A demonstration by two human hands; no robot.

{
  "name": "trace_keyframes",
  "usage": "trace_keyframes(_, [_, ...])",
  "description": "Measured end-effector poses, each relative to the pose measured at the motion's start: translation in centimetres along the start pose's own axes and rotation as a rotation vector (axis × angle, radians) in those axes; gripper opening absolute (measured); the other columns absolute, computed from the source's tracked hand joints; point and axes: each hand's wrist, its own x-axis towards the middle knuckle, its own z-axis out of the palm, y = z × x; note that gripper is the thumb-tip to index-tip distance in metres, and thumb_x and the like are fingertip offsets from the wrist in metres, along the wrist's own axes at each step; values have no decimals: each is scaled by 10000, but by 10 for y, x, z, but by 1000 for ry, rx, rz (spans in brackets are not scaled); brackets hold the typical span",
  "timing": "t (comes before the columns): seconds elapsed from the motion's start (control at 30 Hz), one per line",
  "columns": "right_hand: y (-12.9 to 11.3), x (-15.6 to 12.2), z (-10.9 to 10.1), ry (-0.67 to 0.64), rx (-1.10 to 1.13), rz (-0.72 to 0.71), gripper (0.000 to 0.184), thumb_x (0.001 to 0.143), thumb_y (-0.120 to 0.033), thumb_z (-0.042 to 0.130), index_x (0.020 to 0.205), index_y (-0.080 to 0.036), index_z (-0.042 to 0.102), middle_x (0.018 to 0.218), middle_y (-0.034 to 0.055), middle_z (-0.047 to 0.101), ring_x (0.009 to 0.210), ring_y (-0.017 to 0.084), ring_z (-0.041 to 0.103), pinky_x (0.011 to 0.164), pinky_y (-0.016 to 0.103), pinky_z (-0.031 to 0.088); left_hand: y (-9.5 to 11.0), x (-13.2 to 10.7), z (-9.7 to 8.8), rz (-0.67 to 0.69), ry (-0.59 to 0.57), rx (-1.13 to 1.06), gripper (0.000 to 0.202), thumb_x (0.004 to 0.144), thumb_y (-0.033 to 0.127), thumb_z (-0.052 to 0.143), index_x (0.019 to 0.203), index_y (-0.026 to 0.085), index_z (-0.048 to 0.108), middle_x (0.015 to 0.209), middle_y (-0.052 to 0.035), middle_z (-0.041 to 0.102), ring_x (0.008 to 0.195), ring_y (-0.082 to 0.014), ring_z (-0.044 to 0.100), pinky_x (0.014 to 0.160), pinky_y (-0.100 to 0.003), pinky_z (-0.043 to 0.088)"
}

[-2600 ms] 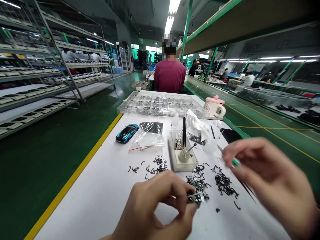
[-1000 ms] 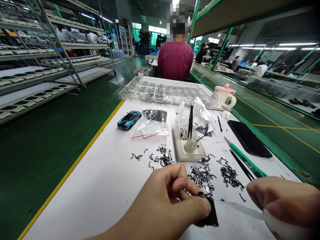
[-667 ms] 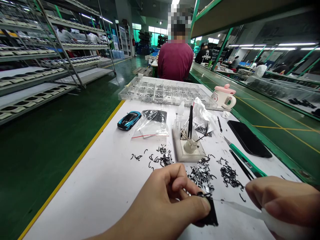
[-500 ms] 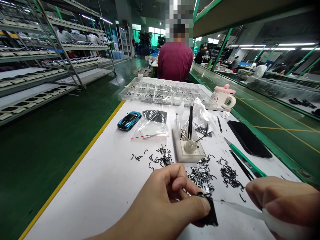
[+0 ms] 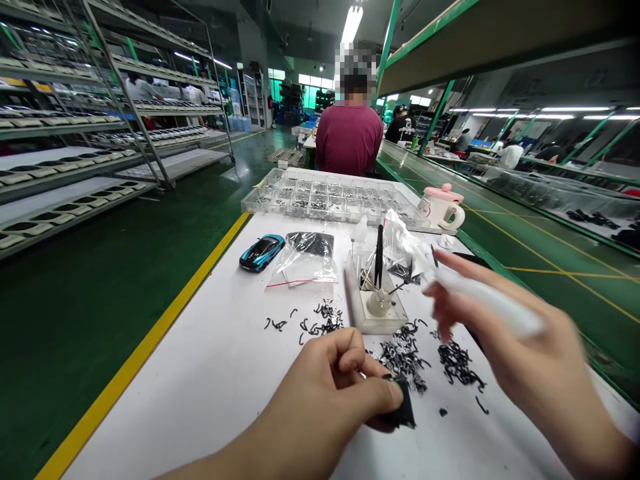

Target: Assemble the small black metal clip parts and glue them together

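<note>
My left hand (image 5: 333,393) is closed, pinching a small black part (image 5: 400,408) just above the white table (image 5: 200,373). My right hand (image 5: 520,353) is raised to the right, blurred by motion, and grips a white pointed applicator (image 5: 480,297) whose tip aims toward the small white tray (image 5: 373,313). Piles of small black clips (image 5: 455,360) lie on the table between and beyond my hands, with another scatter of black clips (image 5: 320,320) to the left of the tray.
The tray holds black tweezers (image 5: 379,257) and thin tools. Behind it lie a bag of black parts (image 5: 307,257), a blue toy car (image 5: 261,252), a clear compartment box (image 5: 330,200) and a pink-lidded mug (image 5: 443,207). A person in a maroon shirt (image 5: 349,137) sits beyond. Shelving racks stand left.
My right hand has lifted from the black part and swung up and left toward the tray with the applicator. My left hand still pinches the black part. The camera tilted slightly down.
</note>
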Motion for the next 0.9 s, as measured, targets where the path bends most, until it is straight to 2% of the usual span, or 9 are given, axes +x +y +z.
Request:
trace_keyframes(0.07, [-8, 14, 18, -92, -29, 15, 334, 817, -392, 646, 1137, -300, 622, 785, -5, 630, 620, 140, 544, 591, 288, 451, -1, -1, 0, 15, 7, 6, 390, 721, 110, 649, 621, 193, 281, 743, 45, 542, 621, -85, 561, 618, -217, 467])
trace_keyframes(0.13, [-7, 23, 32, -144, -27, 18, 185, 806, -384, 663, 947, -264, 662, 733, -16, 602, 622, 133, 522, 556, 265, 410, -2, -2, 1, 30, 13, 11, 386, 730, 110, 646, 633, 197, 282, 723, 50, 524, 622, -81, 552, 615, -208, 468])
trace_keyframes(0.2, [-4, 29, 36, -134, -12, 11, 151, 783, -375, 694, 783, -232, 647, 674, -19, 575, 592, 128, 486, 528, 265, 368, -3, -3, 1, 36, 11, 19, 376, 741, 116, 636, 632, 197, 285, 727, 44, 531, 636, -85, 554, 629, -209, 473])
trace_keyframes(0.27, [-2, 32, 32, -63, 16, -10, 183, 782, -373, 703, 721, -226, 612, 619, -23, 533, 568, 130, 449, 528, 282, 342, -3, -3, 2, 29, -2, 21, 367, 744, 118, 628, 624, 196, 290, 724, 38, 539, 640, -92, 564, 634, -212, 477])
trace_keyframes(0.37, [-9, 31, 18, 128, 112, -96, 152, 838, -370, 650, 777, -267, 557, 688, -17, 502, 613, 150, 434, 566, 314, 336, -2, -3, 3, 19, -11, 20, 364, 741, 113, 620, 635, 204, 285, 666, 49, 518, 619, -93, 562, 626, -205, 476])
trace_keyframes(0.43, [-16, 26, 10, 197, 254, -118, 115, 874, -324, 610, 803, -284, 529, 712, -16, 458, 642, 152, 418, 581, 315, 339, -2, -2, 3, 20, -12, 19, 360, 743, 119, 615, 641, 208, 281, 655, 50, 515, 618, -93, 560, 631, -205, 480])
trace_keyframes(0.53, [-21, 15, 4, 95, 450, 36, 152, 862, -282, 617, 747, -253, 522, 643, -20, 403, 580, 131, 373, 508, 280, 330, -3, -1, 3, 32, -2, 14, 347, 740, 130, 612, 646, 209, 288, 649, 49, 516, 621, -96, 563, 633, -204, 486])
trace_keyframes(0.63, [-17, 8, 5, -24, 494, 176, 220, 831, -313, 643, 690, -222, 500, 612, -23, 395, 523, 106, 358, 438, 244, 331, -3, 0, 3, 33, -2, 10, 336, 731, 126, 616, 654, 209, 299, 624, 57, 502, 605, -95, 564, 614, -192, 482])
trace_keyframes(0.9, [-14, 7, 5, -41, 528, 207, 239, 822, -317, 658, 673, -205, 509, 600, -28, 401, 518, 88, 366, 442, 203, 378, 0, -1, 1, 1, -10, 4, 310, 741, 117, 619, 643, 192, 335, 639, 53, 521, 612, -89, 566, 624, -190, 489])
